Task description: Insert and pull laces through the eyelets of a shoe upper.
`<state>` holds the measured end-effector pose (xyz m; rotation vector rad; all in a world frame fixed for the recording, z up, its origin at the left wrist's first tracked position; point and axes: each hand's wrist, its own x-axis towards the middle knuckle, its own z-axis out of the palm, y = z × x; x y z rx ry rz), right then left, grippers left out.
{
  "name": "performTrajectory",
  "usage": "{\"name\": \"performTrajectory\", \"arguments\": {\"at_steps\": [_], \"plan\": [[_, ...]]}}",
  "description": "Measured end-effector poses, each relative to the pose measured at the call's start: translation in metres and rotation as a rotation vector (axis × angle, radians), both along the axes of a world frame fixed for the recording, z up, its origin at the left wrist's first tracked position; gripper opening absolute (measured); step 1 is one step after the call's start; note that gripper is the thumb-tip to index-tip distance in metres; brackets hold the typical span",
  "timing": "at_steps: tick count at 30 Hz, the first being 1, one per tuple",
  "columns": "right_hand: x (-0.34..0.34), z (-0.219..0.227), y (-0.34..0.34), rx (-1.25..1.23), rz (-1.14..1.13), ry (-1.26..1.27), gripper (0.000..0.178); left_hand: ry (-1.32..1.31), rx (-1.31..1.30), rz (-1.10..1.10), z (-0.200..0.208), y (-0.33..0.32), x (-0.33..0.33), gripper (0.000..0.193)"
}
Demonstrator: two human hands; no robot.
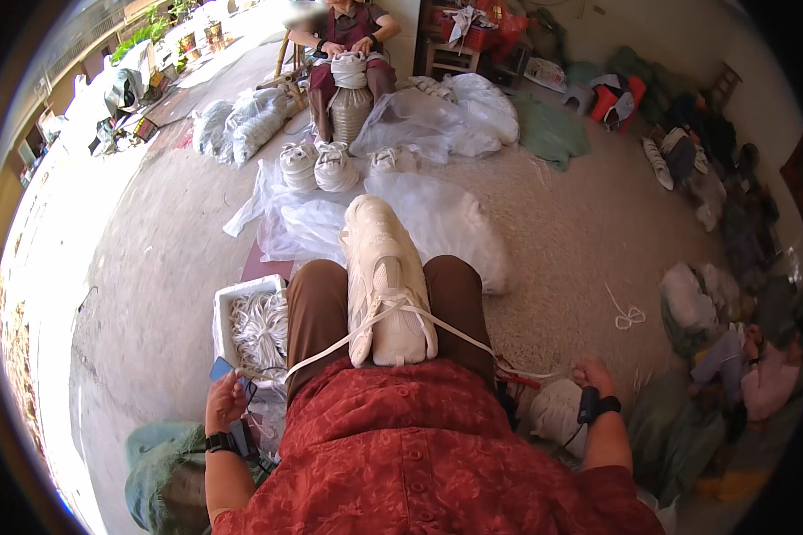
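— What are the fingers doing?

— The left hand (227, 399) is curled into a fist on one end of a flat white shoelace (330, 348), pulled out past the left knee. The right hand (591, 371) is low by the right hip with its back to the camera; the other lace end runs toward it, but I cannot tell whether those fingers are clamped on it or just beside it. Both wrists wear dark bands.

— And where is the lace going?

— Both ends rise taut to a cream sneaker (384, 285) lying lengthwise on the lap between the thighs, toe pointing away. Its upper is smooth panels around a mesh tongue, with a thick rounded sole.

— What's close around?

— Brown trousers (317, 308), a rust-red patterned shirt (419, 446). By the left knee a white foam box (241, 299) holds a tangle of white laces. Just beside the left hand there is something small and blue, too blurred to name.

— And the room?

— A rough, speckled concrete floor (562, 223), sunlit at left. Crumpled clear plastic bags (303, 223) lie ahead with more pale sneakers (317, 165) beyond. A seated person (348, 53) across the floor handles stacked white shoes. A stray loop of lace (627, 312) lies on the floor at right, near piled cloth bundles (696, 303).
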<state>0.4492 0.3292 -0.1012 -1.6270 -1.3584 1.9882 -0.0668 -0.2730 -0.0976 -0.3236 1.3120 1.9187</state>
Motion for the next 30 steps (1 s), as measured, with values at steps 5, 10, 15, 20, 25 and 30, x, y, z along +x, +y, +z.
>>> {"name": "performTrajectory", "arguments": {"at_steps": [5,10,15,20,25,30], "plan": [[-0.213,0.108,-0.094,-0.110,0.877,0.333,0.021,0.268,0.140,-0.527,0.128,0.151,0.037,0.009],[-0.308,0.126,-0.113,0.481,1.494,0.090,0.021,0.524,-0.150,-1.174,0.119,0.221,0.045,0.007],[-0.324,0.109,-0.094,1.223,1.162,0.238,0.016,0.759,0.045,-0.573,0.100,0.251,0.017,0.007],[-0.325,0.096,-0.125,0.730,0.586,0.444,0.020,0.868,0.222,-0.329,0.088,0.258,0.027,0.013],[-0.315,0.083,-0.130,-0.158,0.448,0.802,0.014,0.516,0.216,-0.293,0.084,0.242,0.037,0.013],[-0.317,0.095,-0.137,-0.085,0.403,0.753,0.010,0.338,0.198,-0.306,0.092,0.244,0.046,0.003]]}}
